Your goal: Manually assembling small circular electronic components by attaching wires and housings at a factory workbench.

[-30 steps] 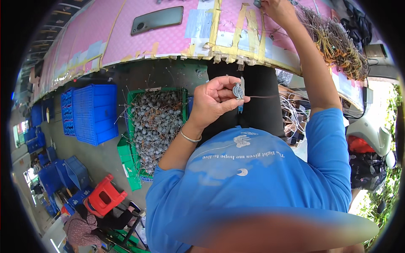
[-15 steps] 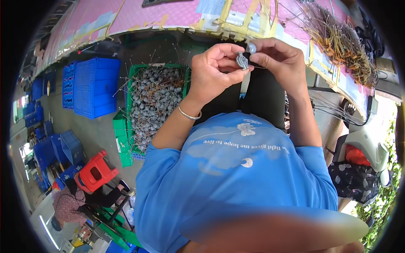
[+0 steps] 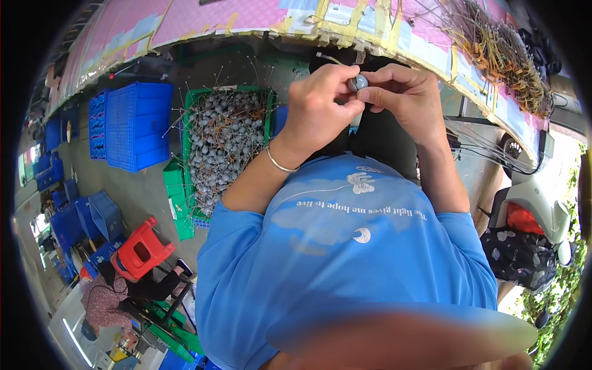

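Observation:
Above my lap, my left hand (image 3: 317, 102) and my right hand (image 3: 404, 92) meet at a small, rounded grey part (image 3: 357, 82). Thumb and fingers of each hand pinch it from opposite sides, so much of it is covered. A thin pale lead (image 3: 333, 59) with a small end piece sticks out past the left fingers. To the left, a green crate (image 3: 189, 102) is heaped with similar grey round parts (image 3: 228, 139), which have thin wires attached.
Ahead runs a pink, tape-patched table edge (image 3: 246, 17), with bundled wires (image 3: 502, 68) at its right. Blue crates (image 3: 139, 126) and a red stool (image 3: 143, 250) stand left. Another person (image 3: 105, 302) sits lower left. A scooter (image 3: 546, 200) is at right.
The grey part was open in my left hand, with a pale shiny piece in my right fingers. Now the hands are closer together and both press on one rounded part.

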`<state>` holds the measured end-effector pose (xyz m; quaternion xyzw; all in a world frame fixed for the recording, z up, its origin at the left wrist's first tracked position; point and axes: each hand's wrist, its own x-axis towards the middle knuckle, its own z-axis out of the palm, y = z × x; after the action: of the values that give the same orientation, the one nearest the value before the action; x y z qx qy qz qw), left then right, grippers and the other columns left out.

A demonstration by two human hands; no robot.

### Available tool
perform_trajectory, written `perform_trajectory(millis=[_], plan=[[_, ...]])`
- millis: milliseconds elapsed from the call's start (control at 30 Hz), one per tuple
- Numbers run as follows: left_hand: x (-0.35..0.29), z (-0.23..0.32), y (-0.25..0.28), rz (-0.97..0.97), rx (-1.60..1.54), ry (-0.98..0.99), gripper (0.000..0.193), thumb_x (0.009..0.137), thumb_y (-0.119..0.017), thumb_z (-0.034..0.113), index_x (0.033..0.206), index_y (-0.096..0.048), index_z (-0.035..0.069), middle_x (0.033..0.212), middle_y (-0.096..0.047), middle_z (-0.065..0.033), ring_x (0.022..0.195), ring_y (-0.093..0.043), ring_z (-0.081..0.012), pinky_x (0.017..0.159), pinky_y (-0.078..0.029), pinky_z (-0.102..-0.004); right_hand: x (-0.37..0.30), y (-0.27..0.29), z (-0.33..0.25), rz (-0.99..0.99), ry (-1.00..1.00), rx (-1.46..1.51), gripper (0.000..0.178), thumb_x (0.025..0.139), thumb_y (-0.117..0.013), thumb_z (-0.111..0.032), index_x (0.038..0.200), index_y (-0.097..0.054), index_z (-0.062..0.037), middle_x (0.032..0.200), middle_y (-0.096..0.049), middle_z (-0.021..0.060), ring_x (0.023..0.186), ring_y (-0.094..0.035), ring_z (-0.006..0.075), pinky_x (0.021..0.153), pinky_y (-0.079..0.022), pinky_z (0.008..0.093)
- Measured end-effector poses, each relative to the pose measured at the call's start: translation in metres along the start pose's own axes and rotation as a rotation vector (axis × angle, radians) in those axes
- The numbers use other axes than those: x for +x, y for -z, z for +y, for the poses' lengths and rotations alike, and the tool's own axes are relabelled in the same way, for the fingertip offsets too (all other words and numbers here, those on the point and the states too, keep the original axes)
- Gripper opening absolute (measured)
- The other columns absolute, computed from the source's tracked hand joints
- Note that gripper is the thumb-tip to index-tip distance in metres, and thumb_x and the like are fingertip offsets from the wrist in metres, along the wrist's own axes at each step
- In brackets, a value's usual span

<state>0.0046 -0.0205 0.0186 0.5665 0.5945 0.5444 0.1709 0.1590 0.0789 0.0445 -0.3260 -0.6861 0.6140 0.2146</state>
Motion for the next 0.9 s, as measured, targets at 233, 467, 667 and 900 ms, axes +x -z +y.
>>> perform_trajectory(millis=[233,467,667,900], plan=[[0.015,0.003,0.003,-0.018,0.017,-0.116,0.04,0.07,-0.074,-0.01,0.108,-0.068,-0.001,0.099,-0.072,-0.0085,0.081,-0.072,-0.0136,0.068,-0.061,-0.0261,0.002,0.004,0.011,0.005,0.091,0.188,0.019,0.082,-0.074,-0.001,0.102,-0.071,0.0004,0.091,-0.07,0.0038,0.08,-0.063,0.0092,0.073,-0.052,0.0235],[0.017,0.003,-0.003,-0.111,-0.311,0.045,0.047,0.074,-0.067,-0.019,0.116,-0.068,0.001,0.133,-0.058,-0.0143,0.095,-0.07,-0.0181,0.079,-0.061,-0.0271,0.01,0.018,0.035,-0.144,0.115,0.502,0.03,0.089,-0.069,-0.012,0.116,-0.065,-0.0004,0.11,-0.066,0.0065,0.104,-0.058,0.0151,0.093,-0.044,0.0299],[0.017,0.001,-0.013,-0.082,-0.266,-0.063,0.046,0.075,-0.067,-0.018,0.117,-0.068,0.001,0.128,-0.062,-0.0145,0.095,-0.07,-0.0174,0.082,-0.06,-0.0269,0.015,0.012,0.038,-0.2,0.183,0.698,0.031,0.092,-0.065,-0.012,0.119,-0.061,0.0025,0.112,-0.066,0.0101,0.104,-0.06,0.017,0.093,-0.047,0.0296],[0.02,0.012,-0.023,0.041,-0.37,0.094,0.042,0.079,-0.07,-0.012,0.119,-0.061,-0.004,0.115,-0.063,-0.0123,0.096,-0.069,-0.0185,0.082,-0.06,-0.0276,0.017,-0.001,0.039,-0.051,0.097,0.82,0.03,0.096,-0.061,-0.014,0.12,-0.059,0.0029,0.105,-0.065,0.0077,0.098,-0.062,0.0154,0.089,-0.05,0.0302]])
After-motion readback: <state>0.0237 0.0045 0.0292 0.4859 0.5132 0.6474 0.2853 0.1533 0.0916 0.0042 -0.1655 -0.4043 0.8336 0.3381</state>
